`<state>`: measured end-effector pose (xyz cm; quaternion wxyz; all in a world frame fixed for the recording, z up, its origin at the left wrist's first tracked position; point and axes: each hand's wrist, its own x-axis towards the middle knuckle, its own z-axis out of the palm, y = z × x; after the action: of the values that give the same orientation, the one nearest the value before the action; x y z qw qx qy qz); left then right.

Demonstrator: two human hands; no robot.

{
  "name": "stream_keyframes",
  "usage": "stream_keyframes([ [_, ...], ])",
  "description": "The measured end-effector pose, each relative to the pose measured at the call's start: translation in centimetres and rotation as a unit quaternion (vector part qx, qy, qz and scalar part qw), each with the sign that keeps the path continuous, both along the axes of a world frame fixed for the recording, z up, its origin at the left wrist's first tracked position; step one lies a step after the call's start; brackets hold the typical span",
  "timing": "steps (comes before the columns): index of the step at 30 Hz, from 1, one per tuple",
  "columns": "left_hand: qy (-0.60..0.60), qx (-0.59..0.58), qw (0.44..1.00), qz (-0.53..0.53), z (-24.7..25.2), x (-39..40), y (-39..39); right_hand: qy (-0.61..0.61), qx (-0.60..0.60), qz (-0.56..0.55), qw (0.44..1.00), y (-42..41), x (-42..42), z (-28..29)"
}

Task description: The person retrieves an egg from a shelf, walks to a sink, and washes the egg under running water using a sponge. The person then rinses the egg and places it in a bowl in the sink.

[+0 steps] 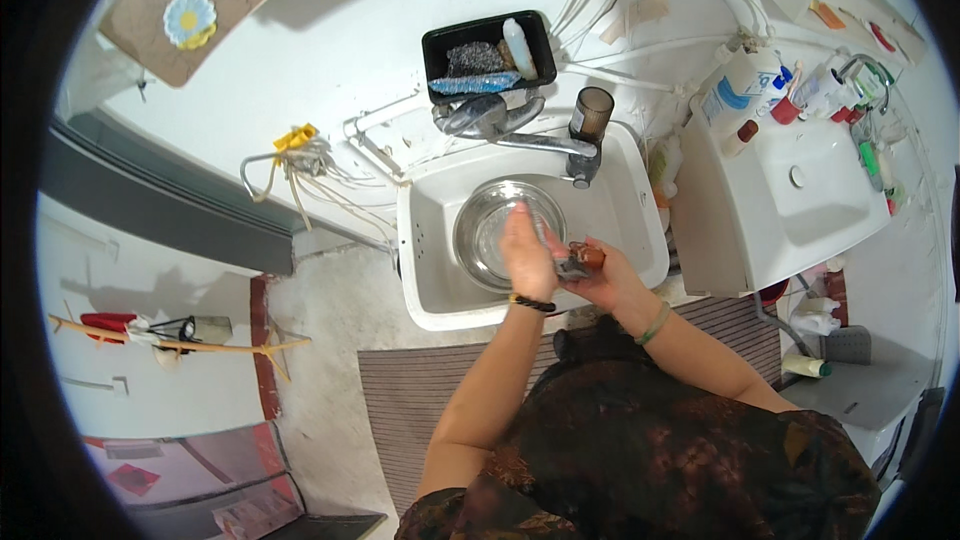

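Observation:
My right hand (609, 276) grips a grey metal tool with a brown end (586, 256), perhaps a knife; blur and my fingers hide its exact shape. Motion blurs my left hand (527, 253), whose extended fingers lie close along the tool's narrow grey part. Whether that hand grips it or only touches it is unclear. Both hands are above the front half of a white sink (616, 221). Below them, a round stainless steel basin (469, 240) sits in the sink, partly covered by my left hand.
A chrome faucet (540, 141) reaches over the sink's back edge, beside a brown-topped bottle (595, 112). Behind it, a black plastic tray (487, 24) holds scrubbers. A white washbasin (817, 217) with several bottles stands at right. A striped mat (442, 405) covers the floor.

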<state>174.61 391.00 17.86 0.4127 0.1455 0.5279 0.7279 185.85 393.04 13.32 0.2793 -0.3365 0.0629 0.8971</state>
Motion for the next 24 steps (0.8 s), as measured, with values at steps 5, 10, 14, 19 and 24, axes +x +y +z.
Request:
stream_keyframes([
  [5,0.003,0.142,0.989,-0.051,8.0,-4.5,2.9,0.057,-0.039,-0.04,0.997,3.0,1.1,-0.9],
  [10,0.162,0.188,0.968,0.049,15.9,-9.3,11.7,0.218,-0.09,-0.03,0.971,5.9,2.0,-2.4],
  [14,0.276,0.024,0.96,-0.031,16.5,-14.0,16.1,0.199,-0.141,-0.093,0.965,7.6,0.7,-6.0],
  [19,0.49,0.05,0.87,-0.027,13.9,-13.5,12.5,0.036,-0.197,-0.181,0.963,11.0,-0.8,-6.8],
  [24,0.355,-0.022,0.921,0.161,4.2,-12.7,4.1,0.14,-0.225,-0.197,0.944,13.5,-0.9,-11.4],
])
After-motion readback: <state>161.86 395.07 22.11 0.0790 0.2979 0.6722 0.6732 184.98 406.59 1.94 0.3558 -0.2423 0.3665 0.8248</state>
